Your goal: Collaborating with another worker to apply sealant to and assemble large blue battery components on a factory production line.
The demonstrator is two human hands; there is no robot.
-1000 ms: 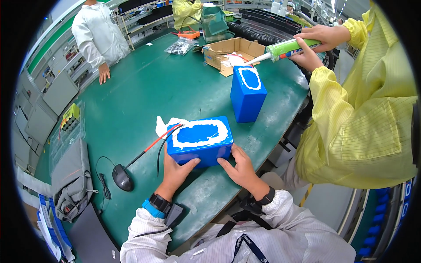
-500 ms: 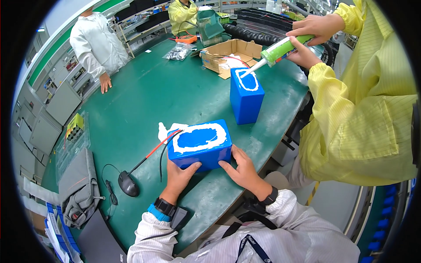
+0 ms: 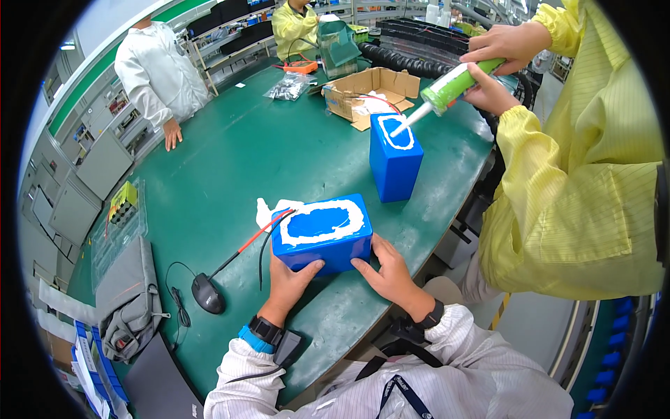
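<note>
A blue block-shaped battery pack (image 3: 319, 223) stands on the green table in front of me. A thick, uneven ring of white sealant (image 3: 307, 239) runs around its top, and red and black wires (image 3: 252, 241) leave its left end. My left hand (image 3: 289, 285) clasps the near left side, thumb on the front face. On the right end my right hand (image 3: 389, 274) grips the same pack, its thumb also in front. Farther right, a co-worker in yellow holds a green sealant tube (image 3: 448, 89), its nozzle at the white ring on a second blue battery pack (image 3: 396, 167).
Behind the second pack lies an open cardboard box (image 3: 342, 105). A black mouse (image 3: 207, 295), a grey bag (image 3: 131, 300) and a dark laptop (image 3: 162, 380) are to my left. A crumpled white tissue (image 3: 264, 212) touches the held pack's far side. Another person in white (image 3: 162, 70) stands across the table.
The co-worker's nozzle has moved a little along the ring on the second pack, toward me. My hands keep the same hold on my pack; the whole view has shifted slightly.
</note>
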